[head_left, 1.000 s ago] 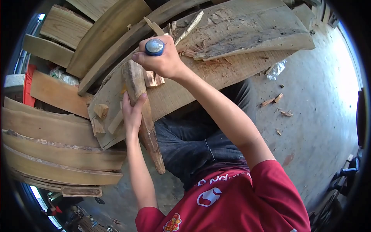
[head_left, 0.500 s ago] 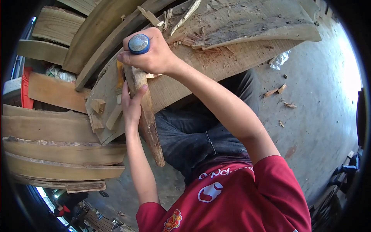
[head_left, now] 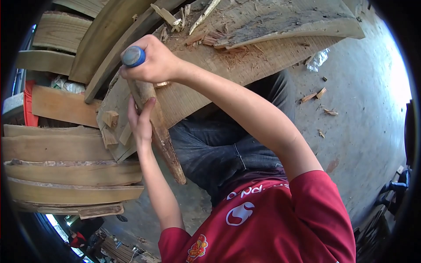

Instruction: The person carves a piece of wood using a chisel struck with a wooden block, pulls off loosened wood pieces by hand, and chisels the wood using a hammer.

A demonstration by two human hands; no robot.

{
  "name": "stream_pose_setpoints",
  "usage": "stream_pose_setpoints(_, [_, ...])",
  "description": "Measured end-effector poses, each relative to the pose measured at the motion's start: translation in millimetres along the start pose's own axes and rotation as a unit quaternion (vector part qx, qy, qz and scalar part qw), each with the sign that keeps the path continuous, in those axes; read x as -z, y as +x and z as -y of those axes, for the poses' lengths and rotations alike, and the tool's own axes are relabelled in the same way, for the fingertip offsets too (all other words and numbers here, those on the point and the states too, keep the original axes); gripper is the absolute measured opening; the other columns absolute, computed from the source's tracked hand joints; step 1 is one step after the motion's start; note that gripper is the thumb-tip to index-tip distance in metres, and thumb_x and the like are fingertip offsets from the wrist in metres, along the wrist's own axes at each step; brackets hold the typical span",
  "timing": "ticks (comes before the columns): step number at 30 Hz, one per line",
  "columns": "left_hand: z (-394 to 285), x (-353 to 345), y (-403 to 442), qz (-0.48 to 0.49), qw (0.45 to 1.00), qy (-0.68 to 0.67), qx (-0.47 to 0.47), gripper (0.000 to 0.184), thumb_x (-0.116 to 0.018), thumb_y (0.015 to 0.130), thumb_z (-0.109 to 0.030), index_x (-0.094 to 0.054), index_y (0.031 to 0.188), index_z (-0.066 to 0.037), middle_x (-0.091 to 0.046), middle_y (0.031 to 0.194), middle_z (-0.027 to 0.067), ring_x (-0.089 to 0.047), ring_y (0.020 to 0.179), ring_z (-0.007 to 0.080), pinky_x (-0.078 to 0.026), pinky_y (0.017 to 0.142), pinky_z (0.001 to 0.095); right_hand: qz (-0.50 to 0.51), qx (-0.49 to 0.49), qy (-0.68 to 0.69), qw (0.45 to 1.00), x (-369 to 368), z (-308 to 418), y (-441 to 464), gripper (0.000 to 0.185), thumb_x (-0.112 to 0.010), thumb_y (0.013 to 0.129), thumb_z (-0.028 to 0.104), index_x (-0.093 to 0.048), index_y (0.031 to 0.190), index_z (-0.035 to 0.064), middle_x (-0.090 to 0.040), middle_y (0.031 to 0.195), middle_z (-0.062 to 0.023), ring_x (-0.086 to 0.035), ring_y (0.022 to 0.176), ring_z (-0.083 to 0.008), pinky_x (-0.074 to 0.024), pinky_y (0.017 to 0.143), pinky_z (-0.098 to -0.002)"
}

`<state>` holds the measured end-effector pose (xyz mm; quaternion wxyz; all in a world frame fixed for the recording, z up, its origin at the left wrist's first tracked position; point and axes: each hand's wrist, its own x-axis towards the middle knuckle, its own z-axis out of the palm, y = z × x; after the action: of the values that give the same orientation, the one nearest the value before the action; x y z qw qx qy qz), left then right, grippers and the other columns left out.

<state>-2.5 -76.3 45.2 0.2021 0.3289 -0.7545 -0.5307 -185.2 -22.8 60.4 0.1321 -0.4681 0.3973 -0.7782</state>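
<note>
My right hand (head_left: 153, 60) is closed around a tool's handle (head_left: 133, 56), whose rounded grey butt with a blue rim points up at me. The rest of that tool is hidden under the fist, so its kind does not show. Below it, my left hand (head_left: 141, 120) grips a long tapering piece of wood (head_left: 161, 136), fingers on its left side and thumb on top. The wood's upper end lies beneath my right fist over the plank bench (head_left: 188, 94). Its rough, bark-streaked narrow end slants down toward my lap.
A curved bark-edged slab (head_left: 289, 33) and splinters lie on the bench's far side. Small wood blocks (head_left: 110, 118) sit by its left edge. Stacked boards (head_left: 66, 147) fill the left. Wood scraps (head_left: 309, 97) and crumpled foil (head_left: 318, 60) lie right.
My right hand and the tool handle have shifted left, and the handle's butt tilts further left. My left hand and the wood's upper part have also moved slightly left.
</note>
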Motion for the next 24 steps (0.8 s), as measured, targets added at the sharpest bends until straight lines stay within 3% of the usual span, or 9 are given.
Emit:
stream_pose_setpoints(4, [0.0, 10.1, -2.0, -0.005, 1.0, 0.002, 0.017, 0.064, -0.074, 0.086, -0.022, -0.045, 0.137, 0.004, -0.058, 0.126, 0.0133, -0.054, 0.113, 0.019, -0.04, 0.099, 0.0311, -0.008, -0.034, 0.025, 0.999, 5.4, 5.9, 1.2, 0.025, -0.074, 0.066, 0.015, -0.055, 0.058, 0.0004, -0.049, 0.051, -0.0048, -0.046, 0.051, -0.0103, -0.0426, 0.049, -0.0318])
stream_pose_setpoints(5, [1.4, 12.4, -2.6, 0.001, 0.999, 0.013, 0.032, 0.066, -0.074, 0.085, -0.022, -0.044, 0.138, 0.005, -0.057, 0.128, 0.0138, -0.054, 0.114, 0.0197, -0.04, 0.1, 0.0315, -0.02, -0.047, 0.014, 0.999, 6.8, 11.3, -1.5, 0.024, -0.075, 0.072, 0.013, -0.058, 0.061, 0.0025, -0.048, 0.054, 0.0014, -0.045, 0.054, -0.0056, -0.0383, 0.051, -0.0274])
stream_pose_setpoints(7, [7.1, 8.7, -7.2, -0.046, 0.996, 0.061, 0.044, 0.071, -0.075, 0.085, -0.022, -0.041, 0.141, 0.005, -0.056, 0.132, 0.0146, -0.053, 0.118, 0.0205, -0.039, 0.103, 0.0319, -0.045, -0.078, -0.069, 0.993, 11.8, 32.4, 1.1, 0.024, -0.075, 0.073, 0.019, -0.061, 0.063, 0.0025, -0.053, 0.054, -0.0002, -0.05, 0.055, -0.0063, -0.0433, 0.053, -0.0268])
stream_pose_setpoints(9, [16.2, 16.3, -8.9, -0.026, 0.999, 0.036, 0.019, 0.074, -0.075, 0.084, -0.021, -0.039, 0.143, 0.006, -0.054, 0.135, 0.0151, -0.052, 0.121, 0.0209, -0.038, 0.105, 0.0317, -0.063, -0.062, -0.305, 0.948, 12.4, 50.1, 4.1, 0.026, -0.074, 0.073, 0.027, -0.068, 0.068, 0.0028, -0.066, 0.064, -0.012, -0.068, 0.06, -0.0254, -0.054, 0.06, -0.0369])
stream_pose_setpoints(10, [15.6, 14.2, -14.6, -0.036, 0.999, 0.018, 0.015, 0.074, -0.075, 0.084, -0.02, -0.039, 0.143, 0.006, -0.054, 0.134, 0.015, -0.052, 0.121, 0.0207, -0.038, 0.105, 0.0317, 0.005, -0.154, -0.416, 0.896, 10.6, 51.2, 1.4, 0.029, -0.073, 0.074, 0.032, -0.07, 0.071, 0.0031, -0.068, 0.069, -0.0168, -0.07, 0.069, -0.0349, -0.057, 0.066, -0.042])
stream_pose_setpoints(12, [13.8, 15.7, -31.1, -0.084, 0.996, -0.03, 0.014, 0.07, -0.074, 0.085, -0.017, -0.041, 0.142, 0.005, -0.055, 0.132, 0.015, -0.053, 0.12, 0.021, -0.039, 0.103, 0.0322, 0.098, -0.216, -0.529, 0.815, 4.3, 40.9, -13.4, 0.035, -0.073, 0.073, 0.037, -0.07, 0.074, 0.0021, -0.069, 0.072, -0.0188, -0.071, 0.074, -0.0358, -0.0582, 0.069, -0.0426])
stream_pose_setpoints(18, [17.7, 44.8, -77.5, -0.133, 0.99, -0.053, 0.014, 0.065, -0.073, 0.085, -0.013, -0.043, 0.14, 0.006, -0.059, 0.127, 0.0147, -0.056, 0.114, 0.0204, -0.042, 0.101, 0.0325, 0.205, -0.215, -0.58, 0.759, -15.0, -0.9, -55.8, 0.027, -0.067, 0.074, 0.03, -0.071, 0.078, 0.0038, -0.069, 0.08, -0.0198, -0.07, 0.073, -0.0377, -0.0578, 0.069, -0.045])
stream_pose_setpoints(22, [17.8, 63.7, -104.2, -0.143, 0.989, -0.023, 0.014, 0.066, -0.074, 0.083, -0.013, -0.044, 0.139, 0.006, -0.059, 0.127, 0.0129, -0.055, 0.115, 0.0194, -0.041, 0.102, 0.0323, 0.297, -0.186, -0.617, 0.704, -12.6, 9.5, -80.6, 0.032, -0.065, 0.073, 0.021, -0.069, 0.104, 0.015, -0.07, 0.078, -0.0153, -0.069, 0.07, -0.0357, -0.0563, 0.064, -0.0464])
stream_pose_setpoints(24, [19.5, 67.7, -115.1, -0.135, 0.99, -0.036, 0.008, 0.065, -0.073, 0.083, -0.012, -0.044, 0.139, 0.005, -0.059, 0.127, 0.0134, -0.055, 0.115, 0.0188, -0.041, 0.101, 0.0316, 0.33, -0.165, -0.614, 0.698, -1.2, 18.8, -97.9, 0.034, -0.065, 0.074, 0.021, -0.069, 0.108, 0.0168, -0.07, 0.077, -0.0148, -0.069, 0.07, -0.0351, -0.0562, 0.064, -0.046])
